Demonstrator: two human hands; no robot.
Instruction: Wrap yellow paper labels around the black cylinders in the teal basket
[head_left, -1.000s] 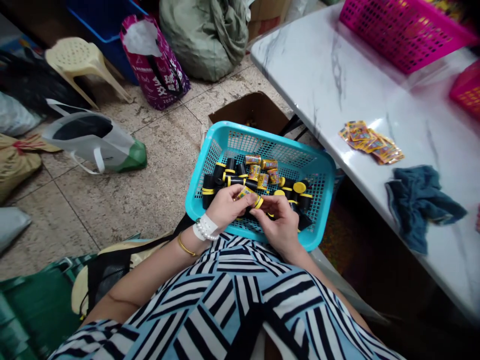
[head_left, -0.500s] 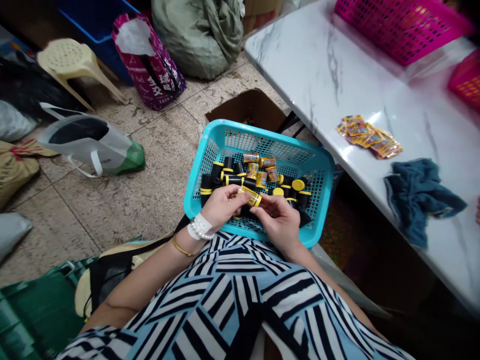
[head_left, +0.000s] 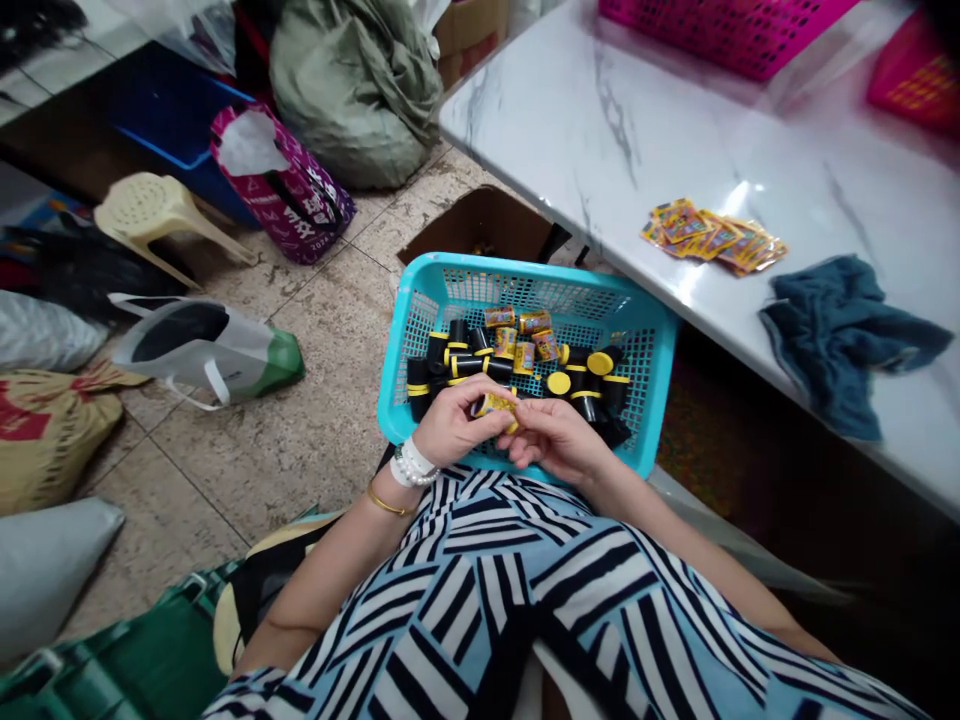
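Note:
Both hands meet over the near side of a turquoise plastic basket [head_left: 651, 400]. My left hand [head_left: 456, 425] is closed round a small canister [head_left: 491, 404] with a yellow printed label. My right hand [head_left: 559, 437] pinches at the canister's right end, its fingers partly covering it. Beneath and beyond them lie several black canisters [head_left: 469, 366] with yellow caps. Among these, toward the middle of the basket, several canisters wear orange-yellow printed labels [head_left: 524, 357]. My fingers hide part of the held canister.
On the marble-patterned table [head_left: 540, 140] at the right lie a fanned pile of printed labels [head_left: 712, 236] and a blue cloth [head_left: 832, 340]. Pink baskets [head_left: 727, 35] stand farther back. An open cardboard box [head_left: 469, 220], bags [head_left: 210, 350] and a plastic stool [head_left: 150, 210] are on the floor.
My right hand's fingers have curled in closer round the canister's right end, and the canister is more covered. The camera view has shifted and turned slightly.

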